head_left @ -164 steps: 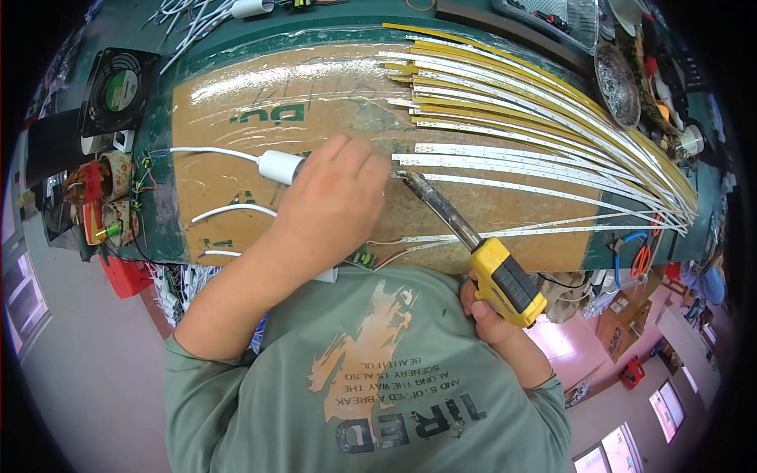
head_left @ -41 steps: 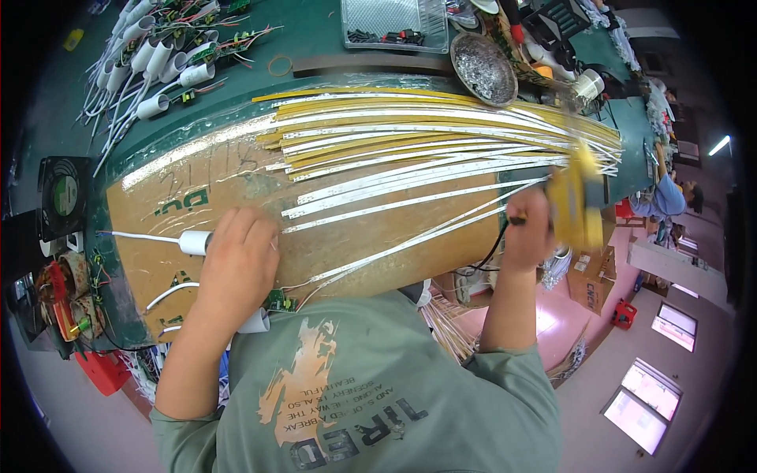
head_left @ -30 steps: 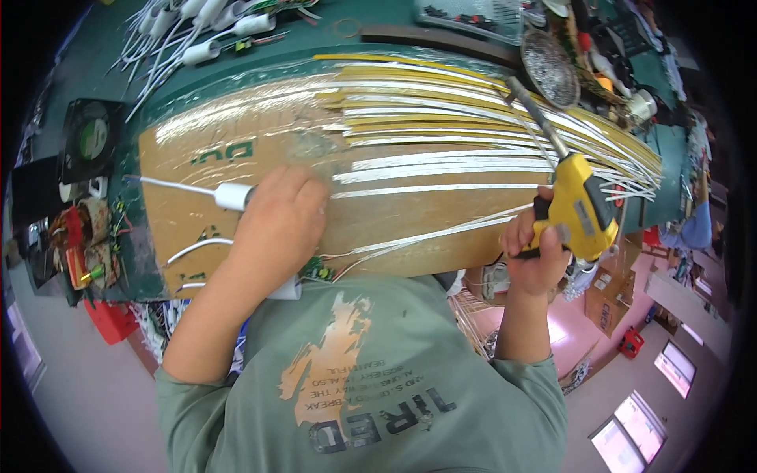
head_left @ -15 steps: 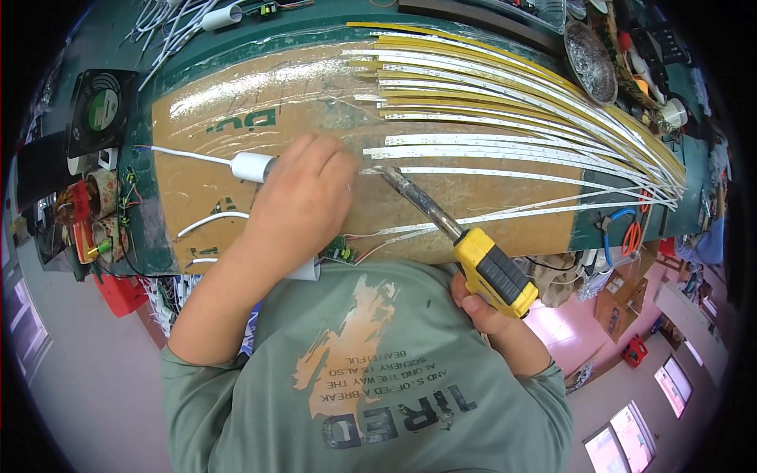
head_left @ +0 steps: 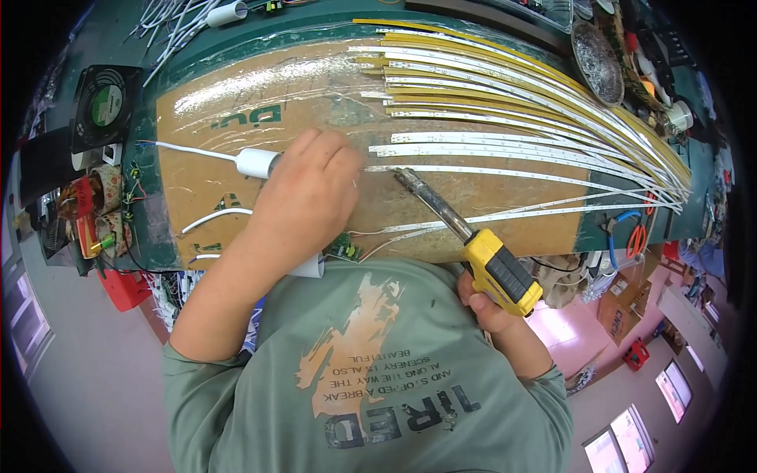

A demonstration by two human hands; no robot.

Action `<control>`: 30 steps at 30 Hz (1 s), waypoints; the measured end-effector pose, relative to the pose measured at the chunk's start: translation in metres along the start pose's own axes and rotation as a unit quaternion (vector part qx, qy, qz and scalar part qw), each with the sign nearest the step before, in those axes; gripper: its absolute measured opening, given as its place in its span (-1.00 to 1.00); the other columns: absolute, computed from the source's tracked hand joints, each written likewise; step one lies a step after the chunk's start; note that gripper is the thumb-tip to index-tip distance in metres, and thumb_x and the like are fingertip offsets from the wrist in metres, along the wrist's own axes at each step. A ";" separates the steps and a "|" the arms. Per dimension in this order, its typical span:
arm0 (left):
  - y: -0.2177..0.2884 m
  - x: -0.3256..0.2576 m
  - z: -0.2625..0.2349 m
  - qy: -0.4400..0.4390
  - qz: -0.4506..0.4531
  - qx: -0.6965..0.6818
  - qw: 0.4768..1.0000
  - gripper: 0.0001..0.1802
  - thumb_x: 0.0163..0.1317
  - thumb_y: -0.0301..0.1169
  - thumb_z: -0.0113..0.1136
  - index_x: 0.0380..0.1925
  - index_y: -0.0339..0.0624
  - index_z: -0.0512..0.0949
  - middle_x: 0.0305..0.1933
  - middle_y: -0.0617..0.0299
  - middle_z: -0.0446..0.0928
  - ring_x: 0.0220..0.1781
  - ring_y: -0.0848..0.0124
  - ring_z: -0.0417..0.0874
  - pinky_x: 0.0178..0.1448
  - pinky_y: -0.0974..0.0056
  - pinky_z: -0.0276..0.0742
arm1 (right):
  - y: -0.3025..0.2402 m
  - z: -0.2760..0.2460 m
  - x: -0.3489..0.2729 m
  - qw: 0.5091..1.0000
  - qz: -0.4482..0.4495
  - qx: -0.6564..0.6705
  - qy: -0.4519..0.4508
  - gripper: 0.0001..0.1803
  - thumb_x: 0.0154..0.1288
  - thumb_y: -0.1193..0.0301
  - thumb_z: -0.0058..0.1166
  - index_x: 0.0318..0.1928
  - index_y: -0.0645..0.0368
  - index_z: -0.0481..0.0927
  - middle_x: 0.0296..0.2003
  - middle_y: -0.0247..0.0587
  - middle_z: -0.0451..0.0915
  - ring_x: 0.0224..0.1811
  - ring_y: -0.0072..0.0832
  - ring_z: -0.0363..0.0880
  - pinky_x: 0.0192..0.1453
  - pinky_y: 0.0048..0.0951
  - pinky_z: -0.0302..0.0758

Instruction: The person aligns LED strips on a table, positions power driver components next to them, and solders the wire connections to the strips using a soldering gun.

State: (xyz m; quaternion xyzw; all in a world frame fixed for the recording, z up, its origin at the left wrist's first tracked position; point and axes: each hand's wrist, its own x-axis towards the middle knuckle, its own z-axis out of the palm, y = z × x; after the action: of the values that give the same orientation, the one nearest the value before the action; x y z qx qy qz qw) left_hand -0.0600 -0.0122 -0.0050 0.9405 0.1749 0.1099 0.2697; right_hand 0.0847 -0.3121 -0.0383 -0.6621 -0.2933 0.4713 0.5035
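My left hand [head_left: 311,185] is closed over the cardboard, its fingertips pinched beside the left end of a white LED strip [head_left: 489,173]. What they pinch is hidden. Just left of it lies a white tube [head_left: 257,163] with a white cable. In my right hand [head_left: 490,314] is a yellow and black soldering gun [head_left: 505,272], its dark metal tip angled up-left near that strip's end. Below the left hand a small green circuit board [head_left: 344,247] connects by thin wires to two more strips. A second white tube [head_left: 310,268] is partly hidden under my forearm.
Many white and yellow LED strips [head_left: 489,71] fan across the far right of the taped cardboard [head_left: 315,87]. At the left edge stands a black fan [head_left: 102,110]. A metal dish [head_left: 597,63] and orange-handled scissors [head_left: 636,239] are at right. White cables [head_left: 169,39] lie far left.
The soldering gun's tip has moved slightly right along the strip, away from my left fingertips. My left hand keeps its pinch in nearly the same place.
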 end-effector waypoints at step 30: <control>-0.005 0.001 -0.027 -0.052 0.017 -0.018 0.998 -0.85 0.10 -0.51 0.30 -0.29 -0.16 0.61 -0.12 0.15 0.61 -0.04 0.11 0.61 0.04 0.13 0.55 | 0.003 0.000 -0.001 0.999 0.014 0.007 0.031 -0.83 0.13 0.34 0.28 -0.34 0.13 0.60 -0.46 -0.26 0.58 -0.44 -0.31 0.56 -0.32 -0.34 0.48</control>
State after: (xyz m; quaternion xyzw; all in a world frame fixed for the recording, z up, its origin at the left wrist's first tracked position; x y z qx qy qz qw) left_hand -0.0684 0.0052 0.0145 0.9428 0.1428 0.0685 0.2932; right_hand 0.0839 -0.3139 -0.0408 -0.6770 -0.2649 0.4592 0.5105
